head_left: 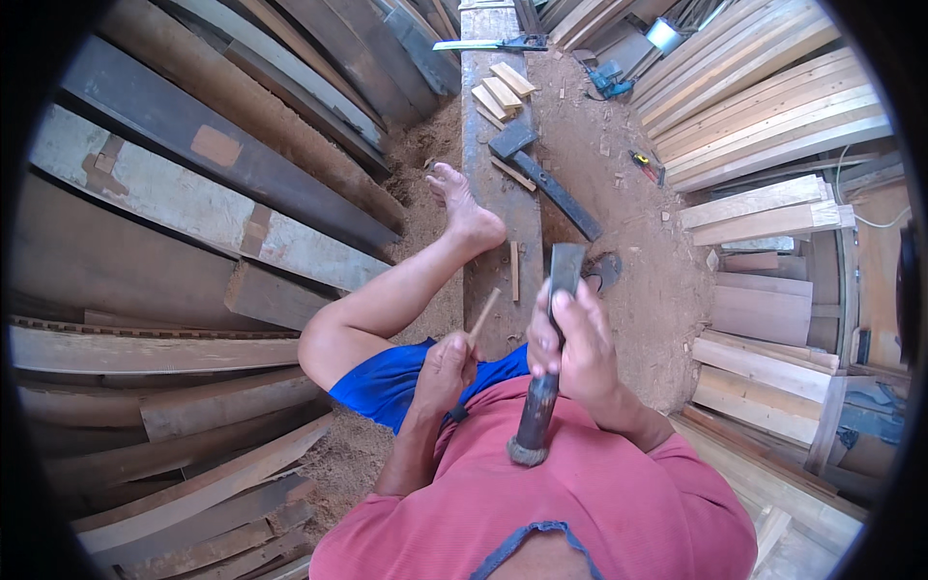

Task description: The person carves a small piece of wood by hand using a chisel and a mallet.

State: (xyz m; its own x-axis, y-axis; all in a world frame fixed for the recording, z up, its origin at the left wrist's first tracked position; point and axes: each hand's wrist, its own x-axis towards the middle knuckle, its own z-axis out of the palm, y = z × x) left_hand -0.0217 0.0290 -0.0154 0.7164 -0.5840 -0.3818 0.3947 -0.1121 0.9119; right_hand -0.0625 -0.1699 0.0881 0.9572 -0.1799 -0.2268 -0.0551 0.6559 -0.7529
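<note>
My left hand (pixel 443 375) is closed around the lower end of a thin wooden stick (pixel 486 313), which points up and slightly right out of the fist. Opposite it, my right hand (pixel 586 350) grips a wide chisel (pixel 566 267) by its upper shank. The chisel's flat blade points away from me. Its dark round handle (pixel 536 414) hangs down toward my shirt, ending in a worn, frayed butt. Stick and chisel are apart, both held above my lap. Beyond my hands, a dark mallet (pixel 554 186) lies on the narrow bench plank (pixel 480 198).
Small wood blocks (pixel 501 92), a loose strip (pixel 514 271) and a handsaw (pixel 488 44) lie along the plank. A blue power tool (pixel 609 79) and red-yellow hand tool (pixel 646 166) rest on the dusty floor at right. Boards (pixel 222 145) stand stacked on both sides. My bare foot (pixel 469 213) rests against the plank.
</note>
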